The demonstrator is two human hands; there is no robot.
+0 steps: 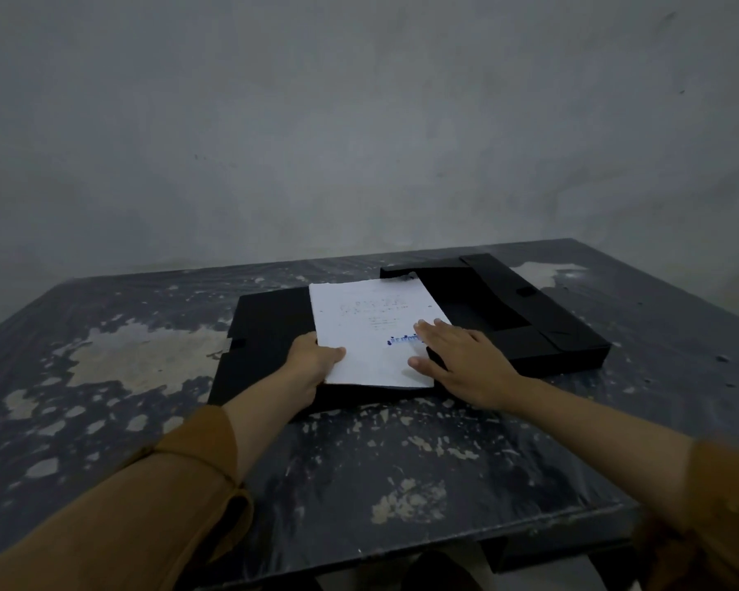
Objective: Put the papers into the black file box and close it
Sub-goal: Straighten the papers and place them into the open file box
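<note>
A white stack of papers (370, 324) with faint print and a blue stamp lies across the middle of the black file box (530, 317), which is spread open flat on the table. The box's tray with raised walls is on the right and its flat lid (269, 322) is on the left. My left hand (314, 360) grips the papers' near left corner, thumb on top. My right hand (466, 356) lies flat with fingers spread on the papers' near right edge and the tray's near wall.
The dark table (146, 398) has a worn top with pale patches of missing paint. Its front edge runs close to me at lower right. A bare grey wall (359, 121) stands right behind the table.
</note>
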